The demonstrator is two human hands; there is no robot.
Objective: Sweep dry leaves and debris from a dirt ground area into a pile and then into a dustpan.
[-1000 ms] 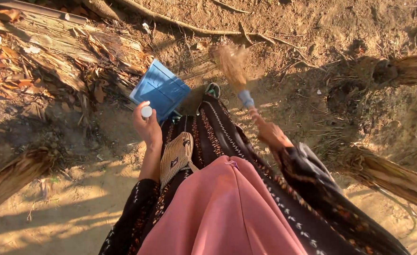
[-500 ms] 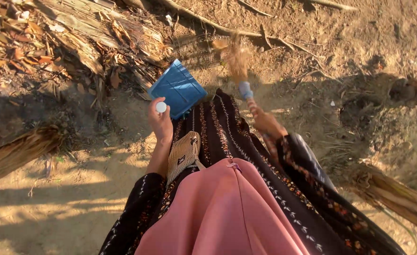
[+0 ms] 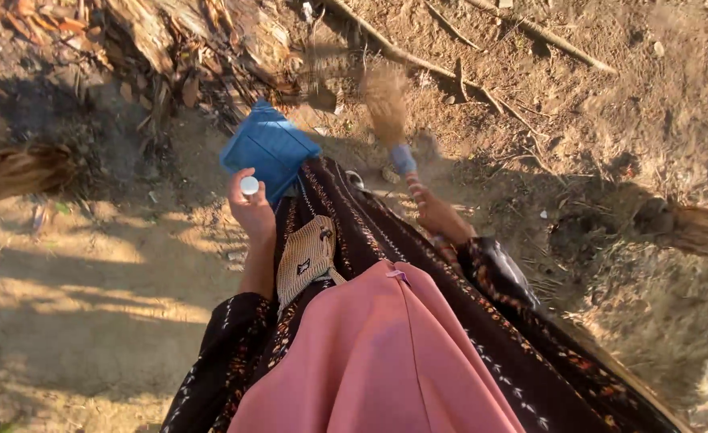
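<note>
My left hand (image 3: 251, 210) grips the white-capped handle of a blue plastic dustpan (image 3: 270, 148), held low over the dirt beside a heap of dry palm debris (image 3: 202, 40). My right hand (image 3: 438, 215) holds a short straw broom (image 3: 388, 100) by its blue-wrapped handle; the bristles are blurred over the ground ahead of me. A dark patterned robe and a pink cloth (image 3: 378, 361) fill the lower middle of the view.
Sandy ground (image 3: 89, 273) with sun patches lies to the left. Thin fallen branches (image 3: 458, 72) cross the dirt ahead. Cut palm stubs stick out at the far left (image 3: 17, 168) and at the right (image 3: 703, 228).
The view has shifted, so the dustpan and broom sit higher and further right in the frame. The broom is swinging over the dirt; both hands keep their grips.
</note>
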